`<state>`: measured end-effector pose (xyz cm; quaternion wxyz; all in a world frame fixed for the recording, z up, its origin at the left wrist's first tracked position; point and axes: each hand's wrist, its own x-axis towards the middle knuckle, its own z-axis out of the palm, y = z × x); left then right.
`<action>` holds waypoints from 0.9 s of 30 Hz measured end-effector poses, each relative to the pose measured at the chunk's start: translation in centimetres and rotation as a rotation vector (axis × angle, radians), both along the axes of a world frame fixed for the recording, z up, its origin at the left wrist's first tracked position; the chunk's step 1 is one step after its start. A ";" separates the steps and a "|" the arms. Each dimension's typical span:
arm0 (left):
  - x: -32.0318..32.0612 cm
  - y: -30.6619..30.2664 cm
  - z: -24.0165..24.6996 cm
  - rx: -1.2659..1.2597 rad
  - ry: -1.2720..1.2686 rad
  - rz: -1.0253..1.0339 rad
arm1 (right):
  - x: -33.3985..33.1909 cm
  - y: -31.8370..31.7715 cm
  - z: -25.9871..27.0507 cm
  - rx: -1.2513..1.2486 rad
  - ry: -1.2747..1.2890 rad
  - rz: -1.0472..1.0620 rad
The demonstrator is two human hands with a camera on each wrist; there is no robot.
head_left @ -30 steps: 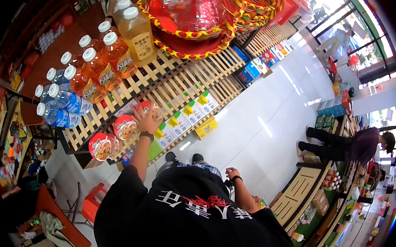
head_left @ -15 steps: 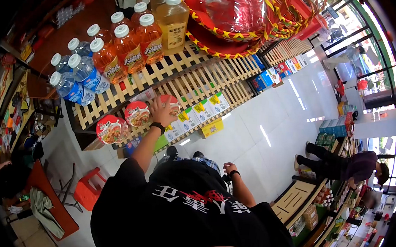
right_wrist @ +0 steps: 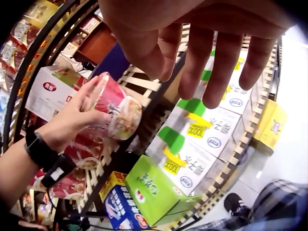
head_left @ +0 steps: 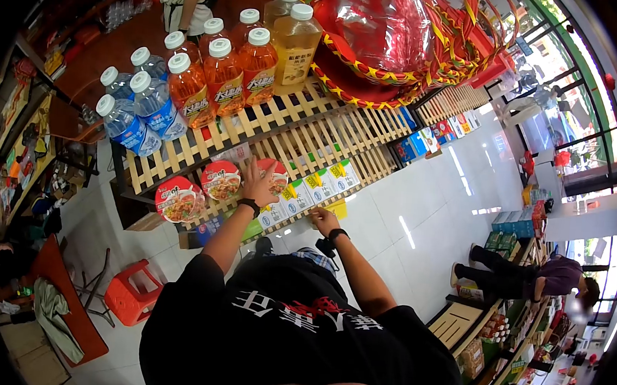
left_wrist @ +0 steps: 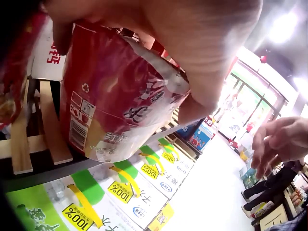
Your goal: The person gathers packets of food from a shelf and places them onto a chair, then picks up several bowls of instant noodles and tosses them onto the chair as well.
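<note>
My left hand [head_left: 259,187] grips a red instant noodle bowl [left_wrist: 115,96] at the right end of a row on the slatted shelf. In the left wrist view the thumb and fingers wrap over its top, and the bowl tilts at the shelf's edge. Two more noodle bowls stand to its left, a middle bowl [head_left: 221,181] and an end bowl [head_left: 179,199]. My right hand [right_wrist: 207,38] hangs over the white coconut water cartons [right_wrist: 202,134] on the lower tier, fingers spread loosely with nothing in them.
Bottles of orange drink [head_left: 223,79] and water bottles [head_left: 160,107] line the upper tier, beside red baskets [head_left: 376,47]. A green box [right_wrist: 154,187] sits by the cartons. Behind lies a red stool [head_left: 133,291]. A person [head_left: 556,278] stands at the far right shelves.
My right hand has come forward and left, toward the shelf's front edge. The left hand stays on the same noodle bowl while the head view shifts.
</note>
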<state>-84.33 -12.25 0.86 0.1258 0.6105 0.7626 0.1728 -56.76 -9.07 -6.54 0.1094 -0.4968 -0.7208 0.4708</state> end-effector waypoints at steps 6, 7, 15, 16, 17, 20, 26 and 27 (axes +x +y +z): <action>1.1 -1.8 -0.8 0.062 -0.247 0.012 | -5.4 0.0 0.9 -0.215 0.170 -0.031; 1.6 -2.5 -0.5 0.123 -0.294 -0.025 | -5.5 -0.2 1.0 -0.254 0.206 -0.060; 5.2 -6.8 3.8 0.196 -0.479 -0.166 | -2.3 -0.1 3.7 -0.641 0.502 0.050; 5.8 -7.2 4.6 0.135 -0.488 -0.166 | -2.2 -0.5 5.6 -0.652 0.546 0.045; 6.3 -7.7 5.2 0.126 -0.452 -0.154 | -1.8 0.0 6.3 -0.669 0.469 0.110; 8.4 -8.7 6.1 0.091 -0.357 -0.095 | -0.3 2.2 3.8 -0.748 0.317 0.243; 12.4 -9.8 8.7 0.091 -0.255 0.096 | 0.1 5.1 8.5 -0.883 0.201 0.413; 12.9 -10.2 9.2 0.156 -0.287 0.095 | 0.0 5.5 8.6 -0.918 0.213 0.427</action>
